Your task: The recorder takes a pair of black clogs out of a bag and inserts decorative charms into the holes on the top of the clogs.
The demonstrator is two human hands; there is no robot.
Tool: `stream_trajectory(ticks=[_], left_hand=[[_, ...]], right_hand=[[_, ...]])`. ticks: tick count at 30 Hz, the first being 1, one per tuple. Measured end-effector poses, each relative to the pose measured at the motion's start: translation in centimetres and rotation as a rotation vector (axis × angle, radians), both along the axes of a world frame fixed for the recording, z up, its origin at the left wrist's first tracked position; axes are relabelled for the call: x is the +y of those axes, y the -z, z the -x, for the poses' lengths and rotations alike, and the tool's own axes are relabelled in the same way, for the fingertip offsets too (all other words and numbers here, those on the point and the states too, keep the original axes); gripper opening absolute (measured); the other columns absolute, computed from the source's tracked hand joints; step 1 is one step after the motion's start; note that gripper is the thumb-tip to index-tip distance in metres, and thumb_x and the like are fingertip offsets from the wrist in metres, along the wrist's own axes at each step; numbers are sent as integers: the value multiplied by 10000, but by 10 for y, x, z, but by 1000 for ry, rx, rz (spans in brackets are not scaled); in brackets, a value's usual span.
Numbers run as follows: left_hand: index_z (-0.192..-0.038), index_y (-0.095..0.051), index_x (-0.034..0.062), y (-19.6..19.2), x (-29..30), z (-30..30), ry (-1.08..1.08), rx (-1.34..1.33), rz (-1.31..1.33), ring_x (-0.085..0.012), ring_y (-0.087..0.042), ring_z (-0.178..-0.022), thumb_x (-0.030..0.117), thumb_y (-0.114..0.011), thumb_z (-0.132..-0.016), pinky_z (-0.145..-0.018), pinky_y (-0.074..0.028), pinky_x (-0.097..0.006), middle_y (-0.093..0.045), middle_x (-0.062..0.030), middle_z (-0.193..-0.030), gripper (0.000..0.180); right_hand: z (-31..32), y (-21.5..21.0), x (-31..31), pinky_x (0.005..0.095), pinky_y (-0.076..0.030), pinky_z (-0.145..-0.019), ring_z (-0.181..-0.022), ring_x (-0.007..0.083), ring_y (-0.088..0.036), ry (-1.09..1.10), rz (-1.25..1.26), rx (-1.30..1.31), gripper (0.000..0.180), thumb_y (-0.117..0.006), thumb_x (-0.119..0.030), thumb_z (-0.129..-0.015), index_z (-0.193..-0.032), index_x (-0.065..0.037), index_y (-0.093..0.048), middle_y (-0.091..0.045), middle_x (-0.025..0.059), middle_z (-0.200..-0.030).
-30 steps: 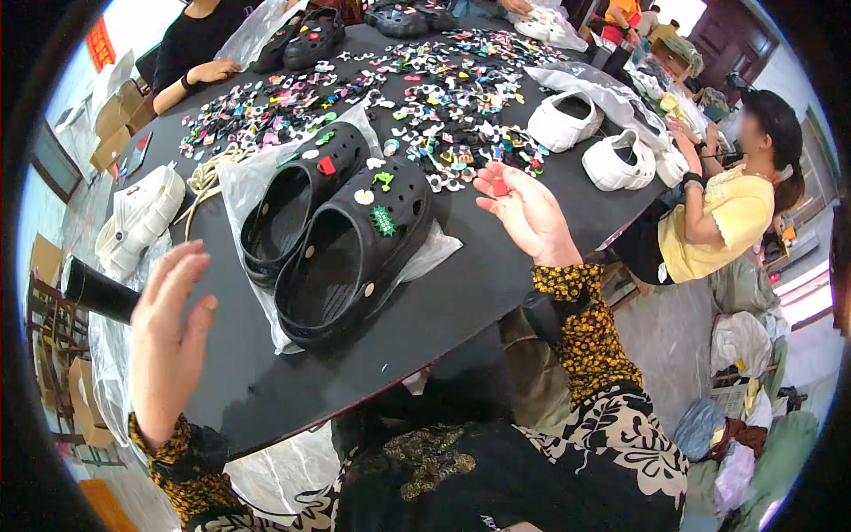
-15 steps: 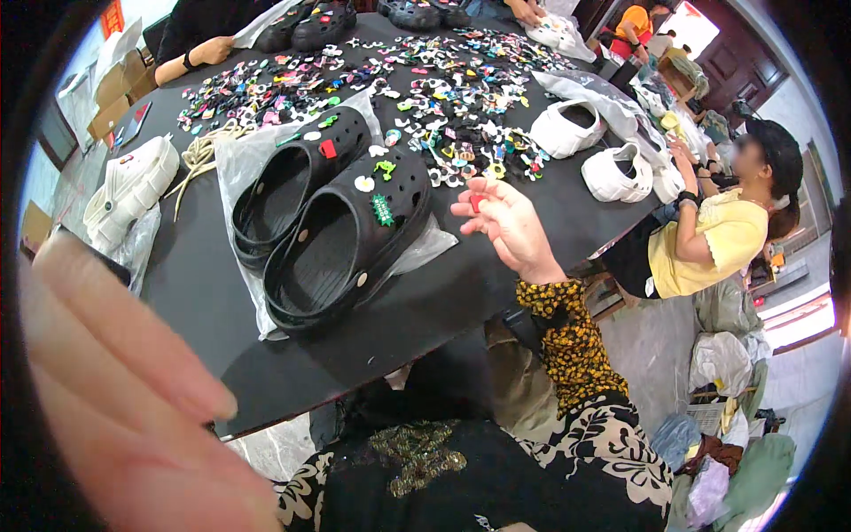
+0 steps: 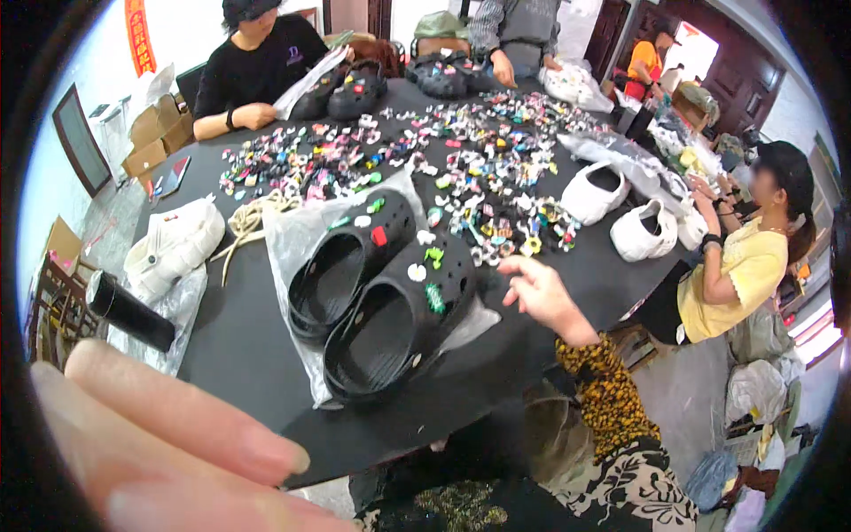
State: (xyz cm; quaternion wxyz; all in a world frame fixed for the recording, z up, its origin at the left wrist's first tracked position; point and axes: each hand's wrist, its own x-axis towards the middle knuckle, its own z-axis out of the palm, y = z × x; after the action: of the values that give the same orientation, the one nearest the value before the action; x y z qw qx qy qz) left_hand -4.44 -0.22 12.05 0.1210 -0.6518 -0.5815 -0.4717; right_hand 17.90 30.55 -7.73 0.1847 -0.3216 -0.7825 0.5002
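Observation:
A pair of black clogs stands on clear plastic at the table's near middle. The left clog [image 3: 341,275] carries green and red charms; the right clog [image 3: 390,337] carries white and green ones. My right hand [image 3: 542,297] hovers just right of the clogs' toes, fingers curled and the index finger reaching left; whatever is in it is hidden. Beyond it spreads a heap of small colourful shoe charms [image 3: 496,186]. My left hand [image 3: 177,443] looms close and blurred at the lower left, fingers stretched out, with nothing visible in it.
On the left are a white clog [image 3: 177,244], beige cord [image 3: 253,222], a black cylinder [image 3: 131,310] and a phone-like slab [image 3: 171,177]. White clogs [image 3: 643,232] stand at right. Co-workers sit or stand around the black table [image 3: 496,381], one in yellow [image 3: 740,279] at right.
The view has tilted up, showing more of the far side. The red charm seen in my right hand before is out of sight, and its fingers have curled. The clogs carry the same charms.

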Motion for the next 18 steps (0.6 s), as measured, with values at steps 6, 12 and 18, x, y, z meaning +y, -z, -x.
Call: stream_trajectory(ticks=[6, 12, 18], left_hand=[[-1087, -505, -70, 7, -10, -8, 4, -63, 91, -169, -522, -732, 344, -428, -902, -688, -422, -289, -554, -154, -886, 460], [-1051, -525, -69, 19, -6, -29, 58, -179, 201, -166, -516, -698, 352, -421, -905, -665, -420, -284, -552, -143, -847, 457], [-1031, -572, -71, 68, 29, -46, 97, -412, 316, -184, -607, -764, -4, -489, -847, -696, -466, -263, -590, -148, -914, 212]], right_hand=[[7, -8, 8, 227, -450, -499, -626, 88, -587, -16, -35, -48, 255, -459, -63, -861, -1084, -13, -571, -629, 69, -818], [9, -27, 22, 231, -452, -499, -646, 84, -597, -41, -86, 40, 247, -480, -101, -873, -1082, -19, -583, -632, 38, -913], [-8, -68, 6, 207, -429, -526, -683, 69, -590, -68, -148, 86, 234, -489, -142, -892, -1061, -22, -596, -642, 26, -928]])
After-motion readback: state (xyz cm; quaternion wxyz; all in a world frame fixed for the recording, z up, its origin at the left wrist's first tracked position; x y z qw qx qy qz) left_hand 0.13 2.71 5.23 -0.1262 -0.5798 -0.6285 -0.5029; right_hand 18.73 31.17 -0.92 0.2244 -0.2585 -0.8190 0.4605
